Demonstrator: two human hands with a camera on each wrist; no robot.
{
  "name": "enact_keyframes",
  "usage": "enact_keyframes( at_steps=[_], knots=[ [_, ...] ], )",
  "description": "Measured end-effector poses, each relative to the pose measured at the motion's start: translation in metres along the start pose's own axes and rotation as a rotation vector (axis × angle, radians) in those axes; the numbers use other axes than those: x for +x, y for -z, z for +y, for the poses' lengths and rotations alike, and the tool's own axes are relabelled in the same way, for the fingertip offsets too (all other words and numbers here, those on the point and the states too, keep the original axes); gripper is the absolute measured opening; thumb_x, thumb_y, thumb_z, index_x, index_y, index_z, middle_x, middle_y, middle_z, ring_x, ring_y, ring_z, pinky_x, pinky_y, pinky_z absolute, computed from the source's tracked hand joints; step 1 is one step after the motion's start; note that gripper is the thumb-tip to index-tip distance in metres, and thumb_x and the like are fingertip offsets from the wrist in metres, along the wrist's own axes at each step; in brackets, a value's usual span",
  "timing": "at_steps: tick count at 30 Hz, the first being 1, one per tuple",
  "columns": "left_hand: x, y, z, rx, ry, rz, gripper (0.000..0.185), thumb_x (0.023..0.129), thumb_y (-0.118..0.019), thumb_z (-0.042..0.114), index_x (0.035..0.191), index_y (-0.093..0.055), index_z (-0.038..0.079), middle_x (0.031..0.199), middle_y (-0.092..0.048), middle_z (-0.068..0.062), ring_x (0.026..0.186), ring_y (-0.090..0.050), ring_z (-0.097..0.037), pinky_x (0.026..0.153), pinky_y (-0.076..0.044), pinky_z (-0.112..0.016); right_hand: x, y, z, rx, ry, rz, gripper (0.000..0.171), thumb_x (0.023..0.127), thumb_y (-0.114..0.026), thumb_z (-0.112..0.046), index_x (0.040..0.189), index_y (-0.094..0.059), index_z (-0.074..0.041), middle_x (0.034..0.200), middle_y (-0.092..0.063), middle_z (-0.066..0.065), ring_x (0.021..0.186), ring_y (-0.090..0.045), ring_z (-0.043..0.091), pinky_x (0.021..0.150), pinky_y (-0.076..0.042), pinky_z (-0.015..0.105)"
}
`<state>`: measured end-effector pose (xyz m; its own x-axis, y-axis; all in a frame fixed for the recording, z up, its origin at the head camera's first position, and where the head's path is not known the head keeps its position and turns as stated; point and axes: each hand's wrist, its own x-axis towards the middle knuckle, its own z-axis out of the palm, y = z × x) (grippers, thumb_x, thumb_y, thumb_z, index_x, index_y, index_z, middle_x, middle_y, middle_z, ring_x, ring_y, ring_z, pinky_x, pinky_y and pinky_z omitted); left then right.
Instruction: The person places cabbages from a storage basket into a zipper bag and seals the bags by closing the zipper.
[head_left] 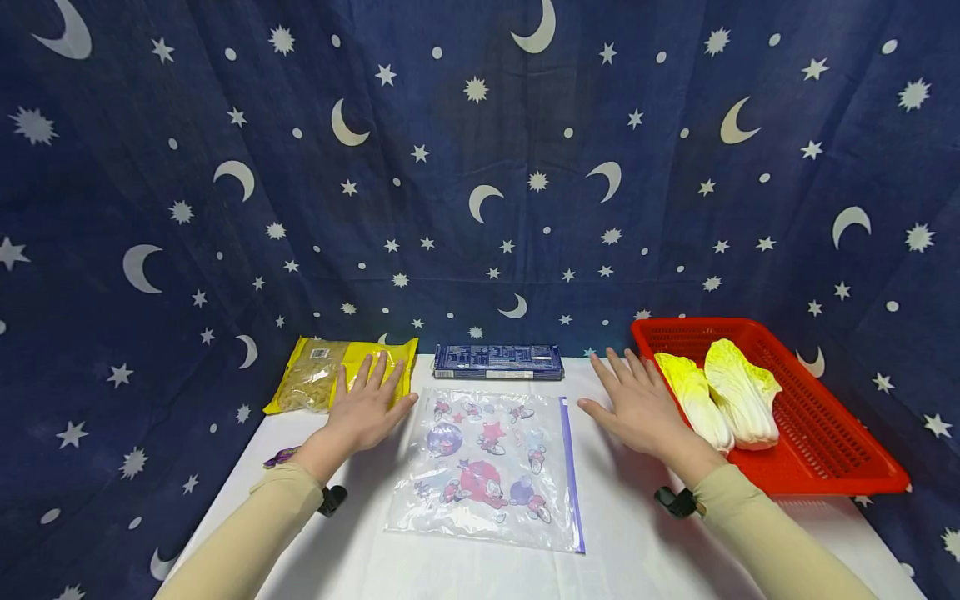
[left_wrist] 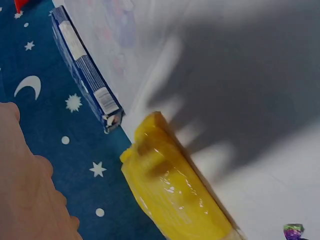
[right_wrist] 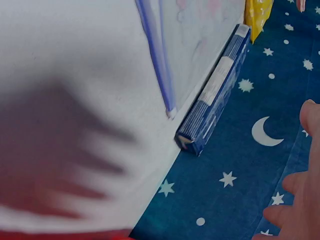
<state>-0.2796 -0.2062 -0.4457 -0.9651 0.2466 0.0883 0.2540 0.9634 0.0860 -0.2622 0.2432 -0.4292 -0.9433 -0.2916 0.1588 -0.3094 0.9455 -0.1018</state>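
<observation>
- The zip bag, clear plastic printed with cartoon figures and edged by a purple strip, lies flat in the middle of the white table; every other place here is told from it.
- The left hand hovers just left of the zip bag's far corner, fingers straight and spread wide, holding nothing; whether the palm touches the table is hard to tell from the head view.
- The right hand hovers just right of the zip bag's far corner, fingers likewise straight and fanned, holding nothing.
- A yellow packet lies beyond the zip bag to the left, under the left hand's fingertips; a blue box lies just behind the zip bag's far edge.
- A red basket stands to the right of the zip bag, past the right hand; two cabbage halves lie in it side by side.
- A small purple wrapper lies left of the zip bag, near the left wrist.
</observation>
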Motion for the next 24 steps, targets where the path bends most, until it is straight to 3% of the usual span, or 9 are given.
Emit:
enact_keyframes(
  at_steps=[7, 13, 24],
  knots=[
    [0.000, 0.002, 0.011, -0.023, -0.013, 0.009, 0.083, 0.101, -0.026, 0.072, 0.165, -0.022, 0.019, 0.170, -0.004, -0.015, 0.155, 0.000, -0.041, 0.119, 0.010, -0.069, -0.001, 0.003, -0.010, 0.070, 0.001, 0.002, 0.090, 0.096, -0.057, -0.061, 0.164, -0.024, -0.013, 0.167, -0.020, 0.020, 0.152, -0.011, 0.047, 0.122, -0.004, 0.066],
    [0.000, 0.006, 0.022, -0.041, -0.036, 0.009, 0.081, 0.102, -0.026, 0.070, 0.165, -0.018, 0.020, 0.170, -0.004, -0.014, 0.155, 0.001, -0.040, 0.119, 0.009, -0.069, -0.004, 0.002, -0.018, 0.159, 0.026, 0.043, 0.088, 0.094, -0.068, -0.047, 0.163, -0.027, -0.010, 0.164, -0.028, 0.021, 0.150, -0.021, 0.047, 0.121, -0.015, 0.067],
    [-0.003, 0.010, 0.038, -0.052, -0.073, 0.018, 0.079, 0.103, -0.030, 0.066, 0.165, -0.021, 0.017, 0.170, -0.008, -0.016, 0.155, -0.003, -0.041, 0.120, 0.006, -0.069, -0.011, -0.004, -0.026, 0.279, 0.055, 0.102, 0.080, 0.093, -0.072, -0.035, 0.159, -0.036, -0.006, 0.158, -0.041, 0.020, 0.144, -0.036, 0.045, 0.118, -0.027, 0.065]
  ],
)
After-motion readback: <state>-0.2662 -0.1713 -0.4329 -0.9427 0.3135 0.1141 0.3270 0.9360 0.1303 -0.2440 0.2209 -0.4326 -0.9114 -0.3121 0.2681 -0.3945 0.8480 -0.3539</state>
